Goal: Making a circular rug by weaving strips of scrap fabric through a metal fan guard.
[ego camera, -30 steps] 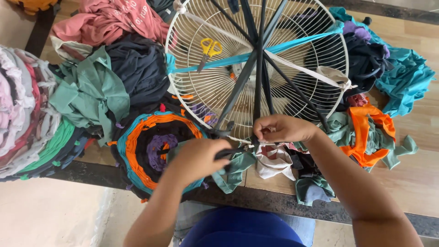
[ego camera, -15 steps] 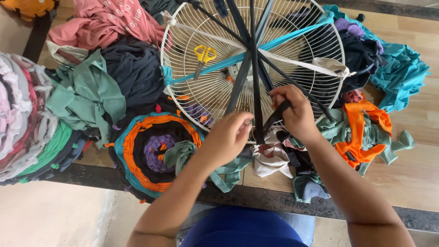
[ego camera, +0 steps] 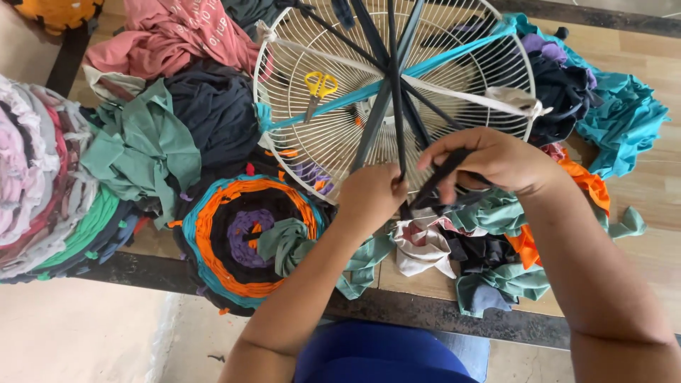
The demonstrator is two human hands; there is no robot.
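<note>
Head view: a round white wire fan guard (ego camera: 397,106) lies on the wooden surface (ego camera: 660,206) in the upper middle of the frame, with dark and teal cloth strips strung across it like spokes that cross near its centre. The left hand (ego camera: 372,197), at the guard's lower rim, has its grip closed, pinching a dark strip (ego camera: 392,85) where it meets the wire. The right hand (ego camera: 489,159), just to the right and touching the rim too, has its grip clamped on the loose end of a dark strip (ego camera: 440,181), which slants down toward the left hand.

Yellow-handled scissors (ego camera: 319,89) lie under the mesh, in the upper left part of the guard. A finished round mat (ego camera: 248,230) of orange, teal and black rings sits at lower left, with heaps of cloth scraps (ego camera: 489,255) below and beside the hands and a stack of mats (ego camera: 42,184) at the far left.

To do this well, I judge the left hand should keep the strip taut against the wire while the right draws its end snug, so the spoke runs straight through the centre crossing and does not slip along the rim.
</note>
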